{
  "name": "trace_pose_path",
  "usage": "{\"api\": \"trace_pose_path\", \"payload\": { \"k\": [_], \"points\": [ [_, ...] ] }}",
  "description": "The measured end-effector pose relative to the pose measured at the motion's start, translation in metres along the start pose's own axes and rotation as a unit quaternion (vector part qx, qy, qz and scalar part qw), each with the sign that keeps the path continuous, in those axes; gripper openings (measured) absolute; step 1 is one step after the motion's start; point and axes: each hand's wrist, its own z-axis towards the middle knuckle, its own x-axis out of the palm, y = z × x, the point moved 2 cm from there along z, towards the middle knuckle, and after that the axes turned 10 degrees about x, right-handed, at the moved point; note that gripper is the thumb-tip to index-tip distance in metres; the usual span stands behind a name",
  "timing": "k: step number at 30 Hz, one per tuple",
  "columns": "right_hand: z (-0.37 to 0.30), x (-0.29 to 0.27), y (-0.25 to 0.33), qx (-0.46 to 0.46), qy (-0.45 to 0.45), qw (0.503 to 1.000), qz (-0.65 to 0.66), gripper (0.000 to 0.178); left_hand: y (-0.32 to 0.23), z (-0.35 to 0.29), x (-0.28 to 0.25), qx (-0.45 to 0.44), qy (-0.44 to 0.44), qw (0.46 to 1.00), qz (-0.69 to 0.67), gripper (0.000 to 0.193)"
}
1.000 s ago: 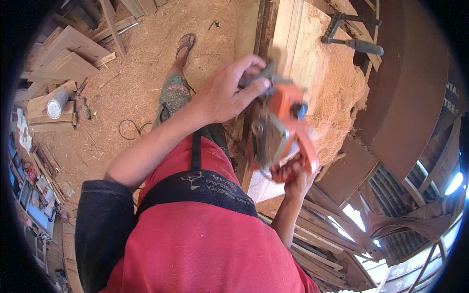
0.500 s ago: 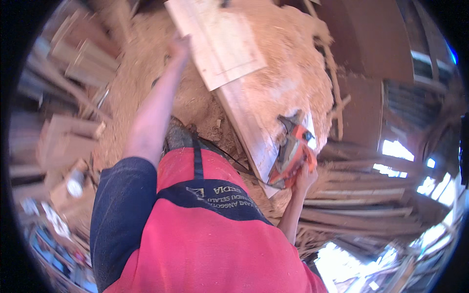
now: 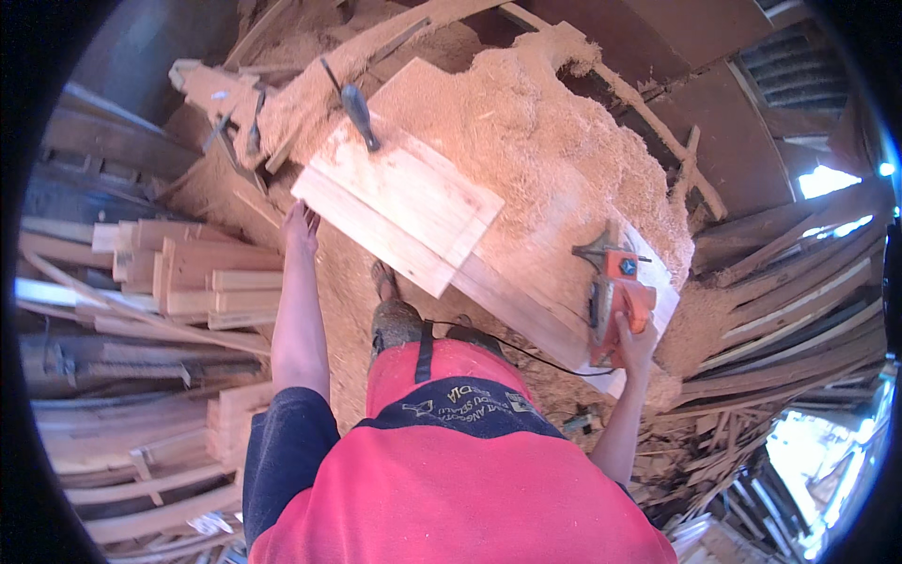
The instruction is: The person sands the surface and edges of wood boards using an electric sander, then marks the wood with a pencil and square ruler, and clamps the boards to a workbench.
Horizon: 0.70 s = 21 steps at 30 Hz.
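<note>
My right hand [image 3: 636,340] is wrapped round the handle of a red-orange electric hand planer [image 3: 615,305]. The planer, with a dark metal guide at its far end, rests on the near right end of the workbench [image 3: 526,305]. A pale wooden panel [image 3: 413,211] with a raised middle lies across the bench to the left. At the panel's left corner my left hand [image 3: 302,226] grips the edge, its fingers partly hidden. A dark-handled screwdriver-like tool [image 3: 358,117] lies at the panel's far edge.
Wood shavings [image 3: 536,122] heap over the bench behind the panel. A black cord [image 3: 507,355] runs from the planer past my legs. Cut boards [image 3: 225,273] are stacked at left; long planks [image 3: 799,329] lie at right. A clamp-like metal tool [image 3: 256,122] sits far left.
The view has shifted and turned, so the whole panel and the bench's far left now show. My left hand stays at the panel's edge, and my right hand stays on the planer.
</note>
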Motion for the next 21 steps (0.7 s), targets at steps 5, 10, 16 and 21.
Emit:
{"api": "trace_pose_path", "payload": {
  "k": [5,10,16,21],
  "points": [
    [-0.006,0.013,0.048,0.049,-0.092,0.994,0.019,0.051,-0.012,0.045,-0.036,-0.025,0.037,0.997,0.066,0.018],
    [-0.021,0.012,0.070,0.088,-0.230,0.968,-0.040,0.062,-0.022,0.023,-0.011,-0.060,0.000,0.997,0.057,0.024],
    [-0.028,0.036,0.148,-0.004,-0.392,0.910,-0.135,0.050,-0.040,0.013,-0.004,-0.041,-0.030,0.993,0.105,0.035],
    [0.000,0.119,0.183,-0.138,-0.368,0.919,-0.046,0.035,-0.027,0.024,-0.001,-0.040,0.018,0.994,0.100,0.024]
  ]
}}
